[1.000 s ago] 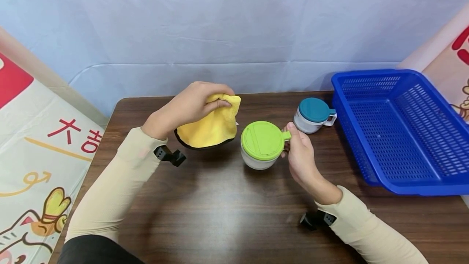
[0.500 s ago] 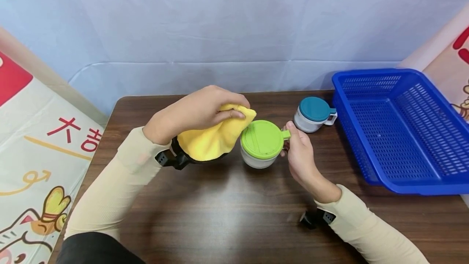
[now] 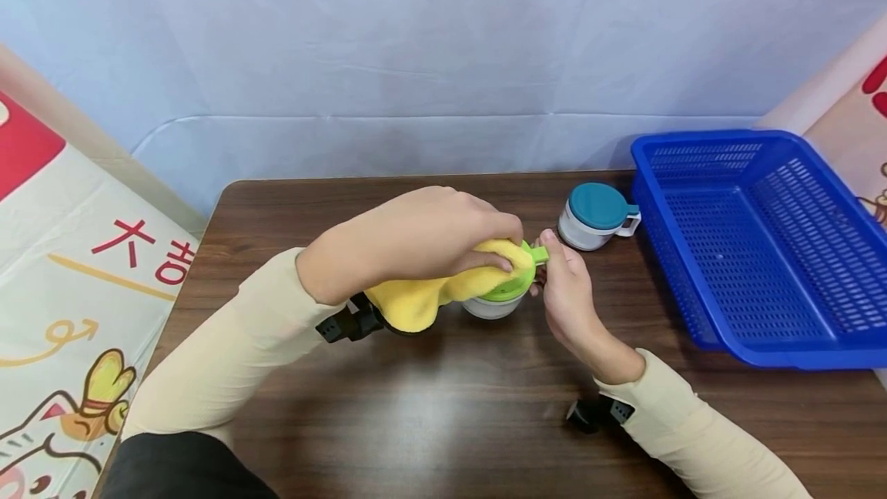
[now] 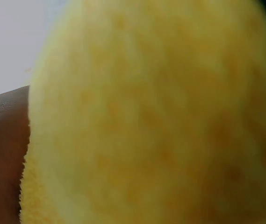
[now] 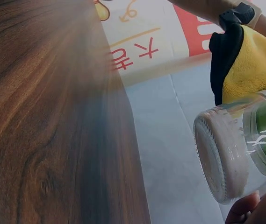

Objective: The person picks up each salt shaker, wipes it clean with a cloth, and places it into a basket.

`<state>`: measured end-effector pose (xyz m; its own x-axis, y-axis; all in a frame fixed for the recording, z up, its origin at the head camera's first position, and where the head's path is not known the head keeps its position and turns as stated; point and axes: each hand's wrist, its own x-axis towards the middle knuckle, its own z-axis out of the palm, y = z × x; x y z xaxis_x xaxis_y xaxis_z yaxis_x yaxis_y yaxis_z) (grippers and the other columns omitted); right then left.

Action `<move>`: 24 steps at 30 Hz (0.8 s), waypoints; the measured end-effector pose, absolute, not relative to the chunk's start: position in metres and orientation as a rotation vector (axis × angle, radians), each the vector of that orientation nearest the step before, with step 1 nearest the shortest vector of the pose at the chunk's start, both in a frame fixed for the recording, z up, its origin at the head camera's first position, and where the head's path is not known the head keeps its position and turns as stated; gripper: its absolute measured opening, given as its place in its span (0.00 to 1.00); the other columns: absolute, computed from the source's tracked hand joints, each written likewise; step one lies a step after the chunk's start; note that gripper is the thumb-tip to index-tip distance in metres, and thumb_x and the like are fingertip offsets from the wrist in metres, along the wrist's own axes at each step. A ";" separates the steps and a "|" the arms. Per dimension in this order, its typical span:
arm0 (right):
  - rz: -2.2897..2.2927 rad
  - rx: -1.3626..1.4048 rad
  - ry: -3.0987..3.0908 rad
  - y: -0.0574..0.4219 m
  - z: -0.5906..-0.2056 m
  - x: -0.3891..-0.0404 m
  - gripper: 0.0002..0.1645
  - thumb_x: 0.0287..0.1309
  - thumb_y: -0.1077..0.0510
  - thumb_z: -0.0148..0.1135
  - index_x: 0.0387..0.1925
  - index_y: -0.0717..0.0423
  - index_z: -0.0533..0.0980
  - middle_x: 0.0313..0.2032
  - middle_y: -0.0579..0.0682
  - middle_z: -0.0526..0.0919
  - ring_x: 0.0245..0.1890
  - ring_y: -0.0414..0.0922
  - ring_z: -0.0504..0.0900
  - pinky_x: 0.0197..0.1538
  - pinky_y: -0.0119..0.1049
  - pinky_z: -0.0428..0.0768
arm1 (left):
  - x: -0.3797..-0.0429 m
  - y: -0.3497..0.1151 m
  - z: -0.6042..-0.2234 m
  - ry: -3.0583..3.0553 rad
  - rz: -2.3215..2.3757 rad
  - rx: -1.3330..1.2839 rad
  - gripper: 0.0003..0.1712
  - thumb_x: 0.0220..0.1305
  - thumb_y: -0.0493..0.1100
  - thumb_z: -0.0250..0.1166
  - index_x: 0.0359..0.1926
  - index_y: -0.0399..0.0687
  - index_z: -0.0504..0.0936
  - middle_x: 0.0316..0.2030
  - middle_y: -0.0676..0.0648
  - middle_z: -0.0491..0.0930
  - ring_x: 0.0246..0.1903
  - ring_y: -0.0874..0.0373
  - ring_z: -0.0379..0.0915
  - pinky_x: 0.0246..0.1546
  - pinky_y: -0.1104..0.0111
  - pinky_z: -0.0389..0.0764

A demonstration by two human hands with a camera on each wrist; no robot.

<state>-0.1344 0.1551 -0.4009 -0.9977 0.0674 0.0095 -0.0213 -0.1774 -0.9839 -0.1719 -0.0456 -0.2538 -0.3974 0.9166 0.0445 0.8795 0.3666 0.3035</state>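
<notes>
My left hand holds a yellow cloth with a black edge, pinching it between thumb and fingers. The cloth lies over the green lid of a clear seasoning jar, covering much of it. My right hand grips the jar by its handle. In the right wrist view the glass jar shows its base, off the table, with a pale layer inside near the bottom. Cloth fills most of the left wrist view, hiding the fingers.
A second jar with a teal lid stands on the dark wooden table, just left of a blue perforated basket. A pale cloth backdrop hangs behind the table. Printed sheets hang at both sides.
My left hand has moved right with the cloth, from beside the jar to over its lid. The right hand and the jar have stayed nearly still.
</notes>
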 end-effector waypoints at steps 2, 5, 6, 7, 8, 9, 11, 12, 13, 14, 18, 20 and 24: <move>2.372 -0.060 -1.974 0.155 -0.401 -0.134 0.30 0.82 0.50 0.39 0.18 0.50 0.67 0.22 0.43 0.69 0.23 0.38 0.67 0.25 0.30 0.66 | -0.169 -0.039 -0.253 2.499 0.329 1.650 0.11 0.73 0.52 0.63 0.46 0.51 0.81 0.34 0.57 0.81 0.31 0.62 0.75 0.36 0.67 0.77; 2.381 -0.070 -1.965 0.155 -0.401 -0.134 0.30 0.82 0.50 0.40 0.20 0.49 0.72 0.22 0.42 0.73 0.23 0.38 0.69 0.25 0.30 0.68 | -0.165 -0.029 -0.254 2.512 0.182 1.646 0.13 0.74 0.54 0.62 0.46 0.51 0.81 0.35 0.57 0.81 0.31 0.61 0.76 0.35 0.67 0.78; 2.381 -0.074 -1.964 0.155 -0.401 -0.133 0.29 0.82 0.50 0.40 0.21 0.48 0.74 0.22 0.42 0.73 0.23 0.37 0.69 0.25 0.29 0.68 | -0.165 -0.027 -0.255 2.513 0.133 1.642 0.14 0.74 0.55 0.62 0.46 0.51 0.81 0.35 0.57 0.82 0.31 0.61 0.76 0.35 0.66 0.78; 2.384 -0.074 -1.961 0.155 -0.401 -0.133 0.29 0.82 0.50 0.40 0.22 0.48 0.76 0.22 0.42 0.74 0.23 0.37 0.70 0.26 0.29 0.70 | -0.164 -0.024 -0.255 2.514 0.084 1.641 0.15 0.73 0.56 0.62 0.46 0.51 0.81 0.35 0.57 0.82 0.32 0.61 0.76 0.35 0.66 0.78; 2.381 -0.074 -1.962 0.155 -0.402 -0.133 0.29 0.82 0.49 0.41 0.22 0.48 0.77 0.21 0.42 0.75 0.23 0.37 0.71 0.27 0.29 0.70 | -0.163 -0.021 -0.256 2.511 0.046 1.633 0.15 0.73 0.57 0.62 0.46 0.52 0.80 0.35 0.56 0.82 0.32 0.61 0.77 0.35 0.66 0.78; 2.377 -0.073 -1.963 0.155 -0.402 -0.133 0.30 0.82 0.49 0.41 0.22 0.48 0.77 0.20 0.42 0.75 0.23 0.36 0.71 0.27 0.29 0.71 | -0.162 -0.019 -0.256 2.508 0.016 1.624 0.15 0.73 0.57 0.62 0.46 0.52 0.81 0.35 0.56 0.82 0.31 0.60 0.76 0.35 0.65 0.78; 2.379 -0.065 -1.958 0.154 -0.402 -0.132 0.30 0.81 0.48 0.41 0.21 0.47 0.77 0.20 0.42 0.74 0.23 0.36 0.72 0.29 0.28 0.72 | -0.160 -0.014 -0.259 2.504 -0.034 1.623 0.16 0.72 0.57 0.63 0.46 0.51 0.81 0.35 0.55 0.82 0.31 0.59 0.77 0.35 0.65 0.79; 2.386 -0.060 -1.951 0.154 -0.402 -0.132 0.31 0.81 0.48 0.41 0.20 0.47 0.76 0.20 0.42 0.74 0.23 0.36 0.72 0.29 0.28 0.72 | -0.159 -0.013 -0.260 2.507 -0.061 1.627 0.16 0.72 0.57 0.64 0.47 0.51 0.81 0.35 0.54 0.83 0.31 0.59 0.77 0.35 0.64 0.79; 2.392 -0.055 -1.948 0.153 -0.402 -0.132 0.31 0.81 0.48 0.41 0.19 0.47 0.75 0.20 0.42 0.73 0.24 0.36 0.71 0.30 0.28 0.71 | -0.158 -0.011 -0.261 2.511 -0.080 1.636 0.16 0.72 0.56 0.64 0.49 0.51 0.82 0.36 0.54 0.83 0.31 0.59 0.78 0.35 0.64 0.80; 2.396 -0.052 -1.946 0.153 -0.402 -0.132 0.31 0.81 0.48 0.41 0.18 0.47 0.75 0.20 0.42 0.73 0.24 0.36 0.71 0.30 0.28 0.71 | -0.157 -0.010 -0.262 2.516 -0.095 1.642 0.17 0.71 0.56 0.65 0.50 0.50 0.82 0.36 0.54 0.83 0.32 0.59 0.79 0.35 0.64 0.80; 2.411 -0.043 -1.950 0.154 -0.402 -0.131 0.30 0.81 0.48 0.42 0.19 0.47 0.75 0.20 0.41 0.73 0.25 0.36 0.71 0.32 0.29 0.71 | -0.157 -0.006 -0.266 2.536 -0.164 1.669 0.18 0.71 0.56 0.65 0.52 0.50 0.82 0.37 0.54 0.84 0.31 0.59 0.80 0.35 0.65 0.81; 2.410 -0.052 -1.964 0.154 -0.402 -0.130 0.30 0.81 0.48 0.42 0.20 0.46 0.77 0.22 0.41 0.75 0.27 0.36 0.72 0.33 0.29 0.72 | -0.158 -0.005 -0.268 2.539 -0.198 1.684 0.17 0.71 0.56 0.65 0.52 0.51 0.82 0.37 0.54 0.84 0.30 0.60 0.79 0.34 0.66 0.80; 2.416 -0.106 -1.970 0.154 -0.402 -0.130 0.29 0.81 0.49 0.42 0.20 0.45 0.77 0.23 0.40 0.77 0.30 0.35 0.73 0.36 0.29 0.73 | -0.157 -0.005 -0.272 2.560 -0.258 1.747 0.15 0.72 0.55 0.64 0.51 0.54 0.83 0.35 0.55 0.84 0.28 0.61 0.78 0.32 0.67 0.80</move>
